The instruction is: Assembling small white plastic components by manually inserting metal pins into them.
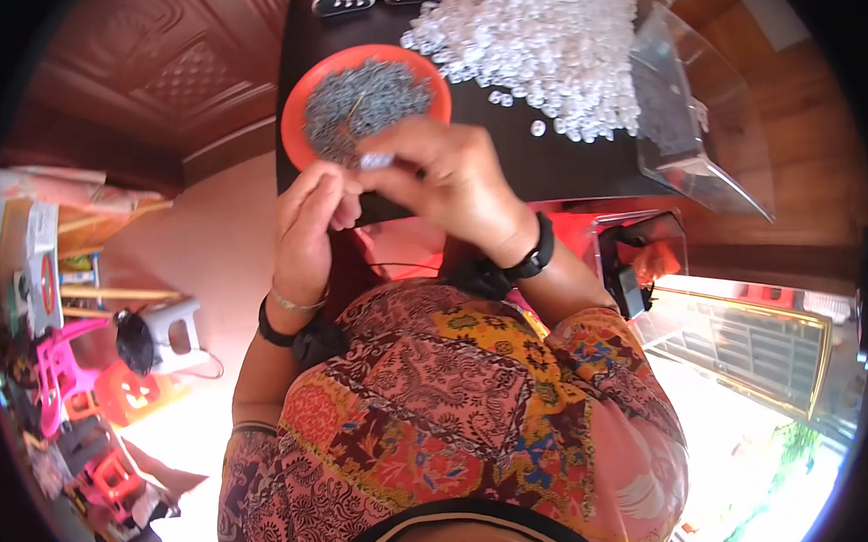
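Observation:
Between the thumb and forefinger of my right hand [466,186] is a small clear plastic piece [376,161]. My left hand [310,214] is closed, its fingertips pinched together close to that piece; whatever they hold, if anything, is too small to make out. Both hands meet over the near rim of an orange plate [294,123]. On the plate lies a heap of small thin grey metal pieces [364,92], perhaps nails or screws. Beyond my right hand, a large pile of clear plastic pieces [547,46] covers the far part of the dark table [543,170].
A clear plastic bin [697,118] lies tipped at the pile's right. Two black-and-white shoe-shaped feet of a pink object [367,1] stand at the far edge. Right of my lap is a clear box [635,259] with dark and red things. Plastic stools [169,338] stand on the left.

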Action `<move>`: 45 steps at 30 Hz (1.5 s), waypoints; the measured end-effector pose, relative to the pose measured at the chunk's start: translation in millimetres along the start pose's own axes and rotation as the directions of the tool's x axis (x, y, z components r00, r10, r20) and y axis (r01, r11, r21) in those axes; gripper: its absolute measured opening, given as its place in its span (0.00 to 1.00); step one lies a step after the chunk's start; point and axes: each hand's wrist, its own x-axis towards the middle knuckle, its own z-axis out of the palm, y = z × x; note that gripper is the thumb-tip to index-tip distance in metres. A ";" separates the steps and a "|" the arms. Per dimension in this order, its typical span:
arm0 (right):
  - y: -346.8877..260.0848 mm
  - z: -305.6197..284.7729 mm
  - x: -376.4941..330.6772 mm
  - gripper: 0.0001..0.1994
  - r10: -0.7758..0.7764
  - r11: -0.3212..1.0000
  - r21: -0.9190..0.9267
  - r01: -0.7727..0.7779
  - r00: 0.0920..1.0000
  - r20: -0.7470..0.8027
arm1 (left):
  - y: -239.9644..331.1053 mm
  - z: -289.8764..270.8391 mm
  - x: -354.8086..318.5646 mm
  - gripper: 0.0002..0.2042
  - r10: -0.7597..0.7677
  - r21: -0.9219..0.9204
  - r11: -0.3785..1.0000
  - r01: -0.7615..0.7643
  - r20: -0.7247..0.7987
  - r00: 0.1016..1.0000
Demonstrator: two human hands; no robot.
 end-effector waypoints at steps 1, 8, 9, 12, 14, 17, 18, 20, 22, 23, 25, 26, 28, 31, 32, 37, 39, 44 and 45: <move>0.9 -23.9 3.7 0.10 0.004 0.989 -0.150 -0.009 1.000 -0.030 | -0.5 -1.1 0.3 0.12 0.022 -0.026 0.999 -0.022 -0.009 1.000; 8.3 -204.1 30.7 0.20 -0.347 0.207 -0.858 -0.471 0.784 -0.514 | -1.6 -12.9 5.6 0.11 0.063 -0.053 0.996 -0.066 -0.052 0.997; 12.9 -210.2 29.8 0.21 -0.419 -0.022 -0.875 -0.483 0.799 -0.431 | -2.4 -11.2 6.3 0.11 0.059 -0.060 0.996 -0.061 -0.027 0.998; 29.9 -204.5 18.3 0.09 -0.371 0.318 -0.930 -0.185 0.878 -0.302 | -5.4 -8.6 6.0 0.11 0.037 -0.057 0.998 -0.037 -0.004 0.999; 38.6 -168.7 -1.5 0.08 0.081 0.555 -0.752 -0.356 0.923 -0.377 | -8.2 -10.3 4.3 0.10 0.017 -0.051 0.999 -0.017 -0.001 1.000; 61.6 -138.7 -19.9 0.08 0.347 0.640 -0.676 -0.365 0.922 -0.170 | -8.2 -11.6 6.9 0.11 0.007 -0.053 0.999 -0.005 0.030 1.000; 66.2 -132.2 -20.4 0.09 0.352 0.606 -0.731 -0.314 0.930 -0.108 | -6.9 -11.0 7.6 0.11 -0.004 -0.038 0.999 0.005 0.037 0.999; 77.1 -121.0 -16.6 0.10 0.388 0.588 -0.766 -0.261 0.921 -0.016 | -6.0 -9.2 8.5 0.11 -0.014 -0.023 1.000 0.015 0.039 0.999; 83.6 -109.8 -10.8 0.11 0.387 0.557 -0.804 -0.211 0.922 0.026 | -6.4 -7.1 9.4 0.11 -0.021 -0.047 0.999 0.023 0.044 0.999; 86.8 -105.1 -7.7 0.12 0.387 0.522 -0.838 -0.159 0.919 0.067 | -8.1 -7.0 9.6 0.11 -0.019 -0.047 0.999 0.021 0.037 0.999; 98.9 -99.5 -5.1 0.12 0.388 0.536 -0.828 -0.164 0.919 0.070 | -12.2 -7.2 10.1 0.11 -0.033 -0.054 0.998 0.035 0.050 0.998; 103.6 -96.9 -3.8 0.12 0.407 0.494 -0.860 -0.128 0.908 0.099 | -12.1 -7.8 9.9 0.11 -0.033 -0.054 0.998 0.035 0.046 0.998; 110.1 -93.9 -3.2 0.11 0.426 0.451 -0.888 -0.088 0.896 0.128 | -11.8 -8.5 9.7 0.11 -0.047 -0.047 0.998 0.050 0.057 0.997; 117.7 -88.6 -1.2 0.10 0.438 0.485 -0.866 -0.126 0.892 0.115 | -14.2 -11.2 9.6 0.11 -0.049 -0.058 0.997 0.052 0.050 0.998; 119.1 -88.0 -0.1 0.09 0.399 0.459 -0.882 -0.109 0.912 0.095 | -14.4 -11.0 9.8 0.11 -0.048 -0.059 0.997 0.051 0.048 0.998; 111.9 -86.8 5.9 0.07 0.237 0.519 -0.849 -0.102 0.971 0.028 | -15.3 -10.6 10.5 0.11 -0.050 -0.043 0.998 0.053 0.066 0.997; 84.0 -79.7 10.5 0.04 0.094 0.707 -0.701 -0.089 0.995 -0.033 | -13.0 -10.9 9.3 0.11 -0.083 -0.043 0.995 0.087 0.076 0.994; 10.1 -31.8 7.1 0.08 -0.125 0.921 -0.354 0.160 0.985 0.118 | -11.8 -5.0 6.2 0.14 -0.133 -0.042 0.989 0.144 0.191 0.973; 3.7 -22.9 4.1 0.09 -0.186 0.916 -0.334 0.223 0.972 0.141 | -12.9 -3.6 7.5 0.18 -0.128 -0.003 0.991 0.132 0.224 0.966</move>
